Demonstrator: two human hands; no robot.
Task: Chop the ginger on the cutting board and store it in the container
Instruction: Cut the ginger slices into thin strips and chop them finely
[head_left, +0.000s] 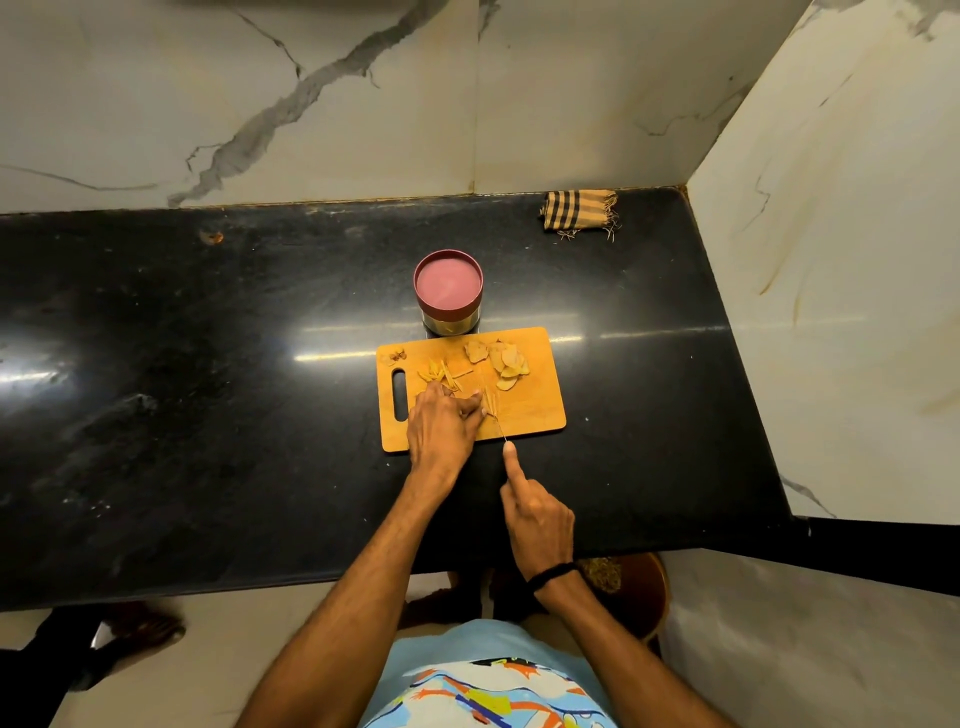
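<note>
While in right hand (540, 514), knife (500, 423) lengthwise near-to-far, tip toward container (449, 285).

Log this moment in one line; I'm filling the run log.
step: chopping | left hand: holds ginger on cutting board | right hand: grips knife | container: lid on

On the desk (208, 364) there is one cutting board (524, 410), one container (449, 291) with one pink lid, and one checked cloth (579, 210) in the upper right. There is one knife (497, 415). Two grips are seen, the left grip (441, 423) and the right grip (537, 512), with one black band (553, 574) on the right wrist. The board carries about six flat ginger slices (506, 364). The ginger strips (439, 374) lie in two small groups and are too thin to count singly.
</note>
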